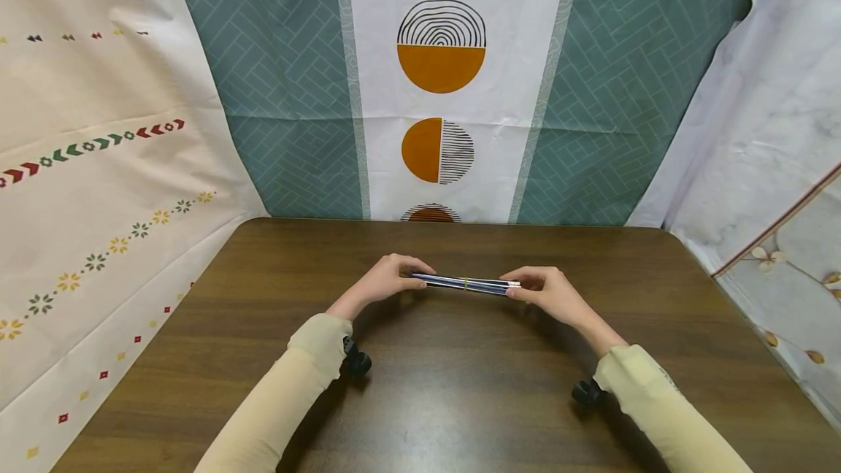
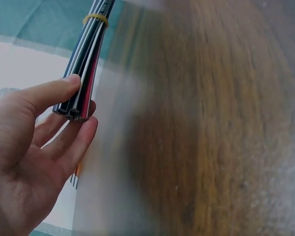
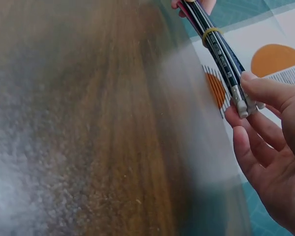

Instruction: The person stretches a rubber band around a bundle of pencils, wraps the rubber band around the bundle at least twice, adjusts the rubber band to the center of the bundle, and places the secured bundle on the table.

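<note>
Between both hands, above the far half of the table, a bundle of pencils (image 1: 453, 282) is held nearly level. A yellow rubber band (image 3: 212, 32) wraps round its middle. My left hand (image 1: 392, 277) pinches the flat end of the pencils (image 2: 86, 64), thumb on one side and fingers on the other. At the opposite end, where the pale erasers (image 3: 242, 109) show, my right hand (image 1: 542, 287) pinches the bundle between thumb and fingers. The pencils have dark, striped barrels, and one reddish barrel shows in the left wrist view.
A brown wooden table (image 1: 420, 385) lies beneath the hands. Behind it hangs a teal and white cloth (image 1: 296, 93) with orange and black shapes. Patterned cloth (image 1: 98, 166) borders the left side, and pale floral cloth (image 1: 775, 130) the right. A small black device sits at each wrist.
</note>
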`<state>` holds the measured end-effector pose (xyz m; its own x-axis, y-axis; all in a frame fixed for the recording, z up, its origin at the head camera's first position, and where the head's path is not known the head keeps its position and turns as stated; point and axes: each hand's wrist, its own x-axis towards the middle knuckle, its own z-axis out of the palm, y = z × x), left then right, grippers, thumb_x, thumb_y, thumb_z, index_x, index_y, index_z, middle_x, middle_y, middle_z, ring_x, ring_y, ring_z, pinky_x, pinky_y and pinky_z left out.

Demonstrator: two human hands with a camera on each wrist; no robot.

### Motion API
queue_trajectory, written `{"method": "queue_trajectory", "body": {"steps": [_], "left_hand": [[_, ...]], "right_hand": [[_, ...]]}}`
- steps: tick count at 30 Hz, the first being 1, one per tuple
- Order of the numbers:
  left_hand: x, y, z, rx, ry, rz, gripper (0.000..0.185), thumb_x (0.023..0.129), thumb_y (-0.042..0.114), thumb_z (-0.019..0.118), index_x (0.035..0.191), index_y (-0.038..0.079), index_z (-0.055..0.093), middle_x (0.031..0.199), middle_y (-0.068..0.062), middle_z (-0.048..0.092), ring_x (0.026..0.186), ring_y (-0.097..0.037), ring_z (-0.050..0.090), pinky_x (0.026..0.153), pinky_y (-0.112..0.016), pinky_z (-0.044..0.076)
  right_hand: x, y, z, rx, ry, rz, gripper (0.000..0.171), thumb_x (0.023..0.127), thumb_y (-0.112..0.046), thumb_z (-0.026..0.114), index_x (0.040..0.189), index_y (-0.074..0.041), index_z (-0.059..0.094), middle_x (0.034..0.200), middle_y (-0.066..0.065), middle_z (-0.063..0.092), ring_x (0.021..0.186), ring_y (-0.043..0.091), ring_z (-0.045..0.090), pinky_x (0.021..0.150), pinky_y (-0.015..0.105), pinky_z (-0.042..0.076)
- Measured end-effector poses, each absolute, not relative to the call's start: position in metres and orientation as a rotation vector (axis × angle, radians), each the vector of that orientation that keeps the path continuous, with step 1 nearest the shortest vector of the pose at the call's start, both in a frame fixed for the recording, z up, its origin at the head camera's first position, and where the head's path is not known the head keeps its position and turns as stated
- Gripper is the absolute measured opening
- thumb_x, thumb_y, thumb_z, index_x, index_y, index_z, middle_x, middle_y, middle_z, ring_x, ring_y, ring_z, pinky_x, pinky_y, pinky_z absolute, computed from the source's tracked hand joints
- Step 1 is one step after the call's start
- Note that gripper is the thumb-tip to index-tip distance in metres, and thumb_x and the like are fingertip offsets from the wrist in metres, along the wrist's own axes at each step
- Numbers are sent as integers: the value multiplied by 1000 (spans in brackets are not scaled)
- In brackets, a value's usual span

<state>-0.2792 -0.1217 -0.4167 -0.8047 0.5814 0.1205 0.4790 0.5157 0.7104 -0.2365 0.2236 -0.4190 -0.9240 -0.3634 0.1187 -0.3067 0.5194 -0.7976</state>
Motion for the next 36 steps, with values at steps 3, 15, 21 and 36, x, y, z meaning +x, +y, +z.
{"method": "queue_trajectory", "body": {"steps": [3,15,21,36], "left_hand": [[-283,-121,-421,887,2627,1166,25,91,18,72,116,18,74,115,-3,73,103,-16,68,94,-36,50],[-295,-116,-433,839,2636,1133,25,91,17,71,117,18,73,118,-4,72,103,-16,67,90,-32,50],[-298,-115,-431,793,2567,1164,28,93,13,69,121,17,71,125,-5,69,114,-20,63,96,-37,49],[-293,-119,-434,653,2504,1244,29,93,17,69,121,22,72,130,-3,67,113,-17,60,91,-30,45]], "right_hand": [[-239,225,-423,-578,2688,-1393,29,90,-26,74,117,-15,72,99,8,73,72,24,64,62,29,51],[-252,226,-435,-542,2749,-1343,28,90,-27,73,115,-17,73,111,8,73,86,14,63,73,24,51],[-257,230,-442,-543,2731,-1333,28,90,-27,73,116,-17,72,109,8,72,84,14,61,71,26,50],[-255,228,-445,-509,2733,-1300,29,89,-30,74,116,-19,72,105,6,69,83,17,56,69,27,47]]}}
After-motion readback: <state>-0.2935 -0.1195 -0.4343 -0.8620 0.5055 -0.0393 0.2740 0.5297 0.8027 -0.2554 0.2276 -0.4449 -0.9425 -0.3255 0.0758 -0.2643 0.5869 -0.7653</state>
